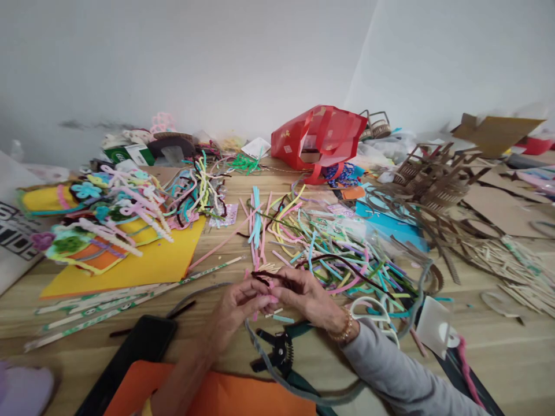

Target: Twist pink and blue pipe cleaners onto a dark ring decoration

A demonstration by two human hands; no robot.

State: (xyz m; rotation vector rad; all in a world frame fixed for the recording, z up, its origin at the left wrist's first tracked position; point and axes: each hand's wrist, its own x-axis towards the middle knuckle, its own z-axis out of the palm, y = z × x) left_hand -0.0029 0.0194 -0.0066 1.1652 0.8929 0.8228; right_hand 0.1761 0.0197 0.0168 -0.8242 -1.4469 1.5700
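Note:
My left hand [234,309] and my right hand [306,297] meet above the middle of the table, fingertips pinched together. Between them is a small pink pipe cleaner piece [273,286], with a dark brown pipe cleaner [261,277] at its top. The fingers partly cover both, so how they join is hidden. Just below the hands lie dark green-handled wire strippers [281,349], with a grey fuzzy strand [277,378] looping across them. White-handled scissors [368,311] are near my right wrist. Loose multicoloured pipe cleaners [342,268] spread out beyond the right hand.
Finished-looking pipe cleaner flower pieces [125,214] lie on a yellow sheet [186,245] at left. A black phone-like slab [143,344] and an orange sheet [217,393] are in front. A red bag [290,136] stands behind; small woven baskets [433,176] sit at right.

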